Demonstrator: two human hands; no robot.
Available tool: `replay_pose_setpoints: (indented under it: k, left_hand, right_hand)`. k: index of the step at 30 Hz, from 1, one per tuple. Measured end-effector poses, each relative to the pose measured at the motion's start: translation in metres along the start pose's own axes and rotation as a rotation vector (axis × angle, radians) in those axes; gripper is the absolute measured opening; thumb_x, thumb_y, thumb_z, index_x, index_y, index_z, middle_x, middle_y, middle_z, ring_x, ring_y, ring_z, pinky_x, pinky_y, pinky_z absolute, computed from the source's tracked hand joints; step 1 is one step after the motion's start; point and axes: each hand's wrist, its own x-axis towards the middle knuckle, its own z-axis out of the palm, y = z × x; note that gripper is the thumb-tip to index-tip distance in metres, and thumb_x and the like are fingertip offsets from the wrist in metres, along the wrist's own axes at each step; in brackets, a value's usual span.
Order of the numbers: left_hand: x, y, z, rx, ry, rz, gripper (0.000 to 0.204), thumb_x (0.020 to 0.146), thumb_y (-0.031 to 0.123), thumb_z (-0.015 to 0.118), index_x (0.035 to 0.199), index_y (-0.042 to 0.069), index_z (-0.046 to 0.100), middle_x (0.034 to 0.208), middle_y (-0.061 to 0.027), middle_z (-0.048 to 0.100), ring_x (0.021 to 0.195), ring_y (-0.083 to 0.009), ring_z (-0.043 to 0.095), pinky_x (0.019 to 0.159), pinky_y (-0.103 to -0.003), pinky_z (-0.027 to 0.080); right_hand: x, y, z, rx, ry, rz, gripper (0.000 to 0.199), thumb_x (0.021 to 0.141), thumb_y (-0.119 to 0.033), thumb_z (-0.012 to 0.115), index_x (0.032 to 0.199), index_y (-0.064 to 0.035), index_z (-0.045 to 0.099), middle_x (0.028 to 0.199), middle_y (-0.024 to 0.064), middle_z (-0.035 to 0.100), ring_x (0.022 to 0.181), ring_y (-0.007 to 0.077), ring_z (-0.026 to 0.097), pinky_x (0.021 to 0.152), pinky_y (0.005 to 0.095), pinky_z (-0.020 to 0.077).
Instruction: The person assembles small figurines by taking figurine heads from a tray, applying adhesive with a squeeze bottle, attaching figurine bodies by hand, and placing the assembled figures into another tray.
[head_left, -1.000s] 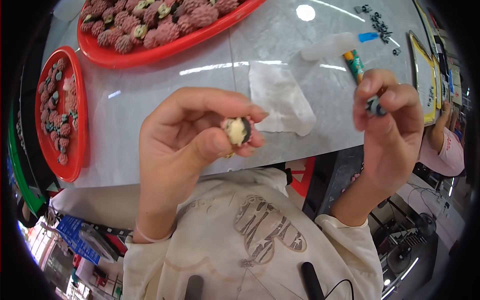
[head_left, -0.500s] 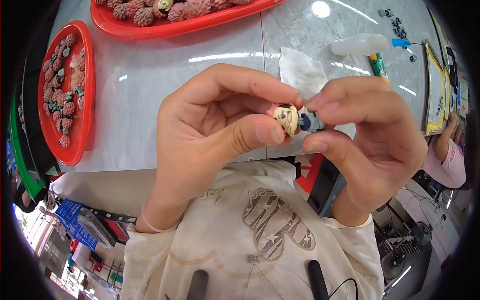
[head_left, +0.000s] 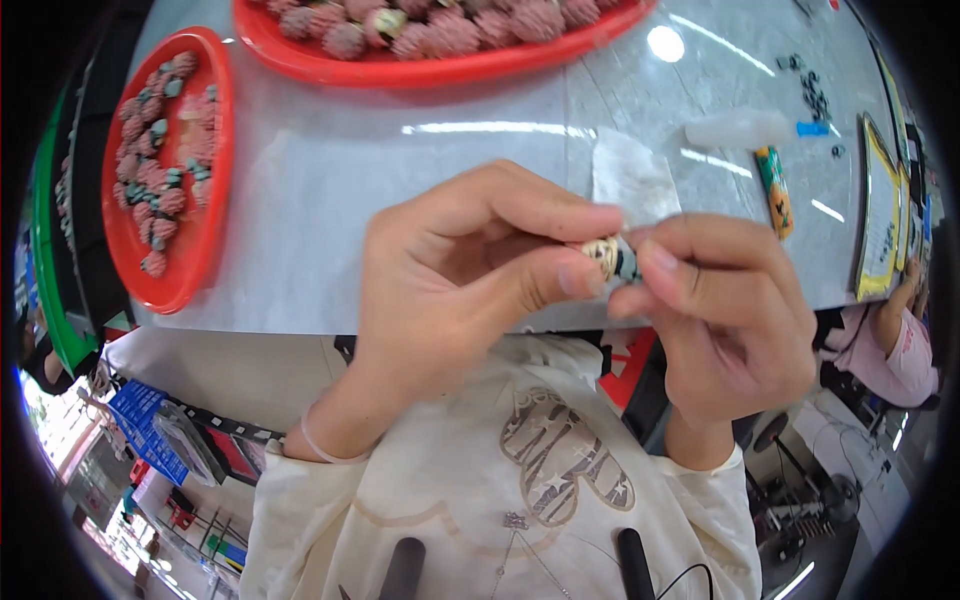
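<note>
Head view, nearest first: the left hand (head_left: 440, 270) pinches a tiny cream head piece (head_left: 602, 252) between thumb and fingertips, and the right hand (head_left: 740, 310), its thumb and forefinger closed, grips a small grey-blue and dark body piece (head_left: 627, 263) right against it. Both pieces sit between the two hands, above the table's near edge; whether they are joined cannot be told. They look like moulded plastic, so probably very light, stiff and a little slippery, with any thin neck the fragile spot; the rounded sides of the head and the broad part of the body seem the best places to hold. Beyond lies a white cloth (head_left: 635, 180), soft and creased, on the glossy grey table (head_left: 330, 230). To the left, a smooth red oval tray (head_left: 222, 200) carries knobbly pink pieces. Farther right rest a green-and-orange tube (head_left: 775, 195) and a translucent bottle (head_left: 740, 130) with a blue tip; at the far side, a larger red tray (head_left: 450, 72) is heaped with bumpy pink pieces, near scattered dark parts (head_left: 815, 95).
</note>
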Motion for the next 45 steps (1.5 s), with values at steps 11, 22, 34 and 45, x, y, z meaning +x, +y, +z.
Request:
replay_pose_setpoints:
  k: [11,22,34,45]
  left_hand:
    - [0.012,0.090,-0.079,0.980,0.575,0.541,0.023,0.079,0.007,0.042,0.098,-0.003,0.051,0.091,-0.0108,0.055,0.082,-0.0129,0.052,0.070,-0.023,0.041]
    - [0.060,0.061,-0.040,1.664,0.042,0.605,0.019,0.072,0.002,0.049,0.089,0.003,0.054,0.088,-0.0101,0.054,0.080,-0.0235,0.052,0.069,-0.026,0.041]
    - [0.015,0.019,-0.015,0.129,0.003,0.285,0.027,0.072,0.010,0.058,0.093,-0.002,0.046,0.097,-0.0160,0.049,0.077,-0.0213,0.055,0.066,-0.025,0.044]
    - [0.008,-0.005,-0.008,-0.114,-0.086,0.081,0.034,0.074,0.022,0.056,0.098,0.000,0.045,0.095,-0.0171,0.049,0.075,-0.0183,0.055,0.063,-0.023,0.046]
  right_hand:
    - [0.002,0.003,-0.035,-0.092,0.090,-0.016,0.027,0.069,-0.022,0.061,0.085,-0.0012,0.057,0.081,0.0101,0.048,0.068,0.0142,0.044,0.058,0.0203,0.0353]
    - [0.026,0.033,-0.028,-0.153,0.203,0.286,0.025,0.068,-0.003,0.058,0.092,0.0017,0.050,0.090,0.0062,0.052,0.077,0.0124,0.048,0.070,0.0229,0.0356]
    - [0.007,0.010,-0.053,0.081,0.132,0.413,0.050,0.064,-0.031,0.066,0.094,0.0032,0.044,0.080,0.0110,0.052,0.070,0.0144,0.051,0.066,0.0232,0.0403]
    - [0.013,0.009,-0.061,0.186,-0.032,0.386,0.050,0.071,-0.039,0.057,0.096,0.0017,0.043,0.093,0.0149,0.044,0.087,0.0195,0.044,0.072,0.0245,0.0381]
